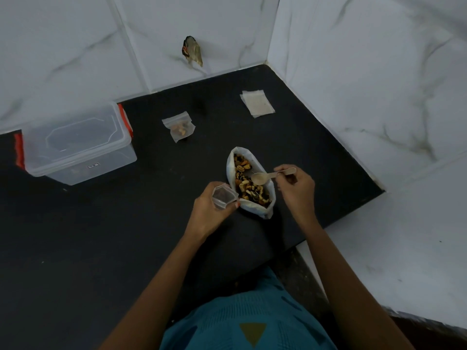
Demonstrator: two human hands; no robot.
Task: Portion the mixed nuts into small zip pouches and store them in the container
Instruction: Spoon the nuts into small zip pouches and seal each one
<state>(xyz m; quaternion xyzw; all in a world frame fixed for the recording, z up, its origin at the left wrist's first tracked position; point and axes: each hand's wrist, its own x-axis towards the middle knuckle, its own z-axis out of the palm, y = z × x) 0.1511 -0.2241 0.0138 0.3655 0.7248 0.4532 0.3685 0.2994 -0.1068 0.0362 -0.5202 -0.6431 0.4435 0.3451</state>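
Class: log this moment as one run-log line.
left hand: holds open pouch | right hand: holds spoon over nut bag | filled pouch: on counter

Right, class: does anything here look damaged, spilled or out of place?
A dark, ragged patch on the white wall tile above the counter looks like damage or something stuck there. No clear spill shows on the counter.

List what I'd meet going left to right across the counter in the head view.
Lidded clear container, filled zip pouch, left hand holding an open pouch, nut bag, right hand gripping the wooden spoon. The stack of empty pouches overlaps the bag's span, so it is left out.
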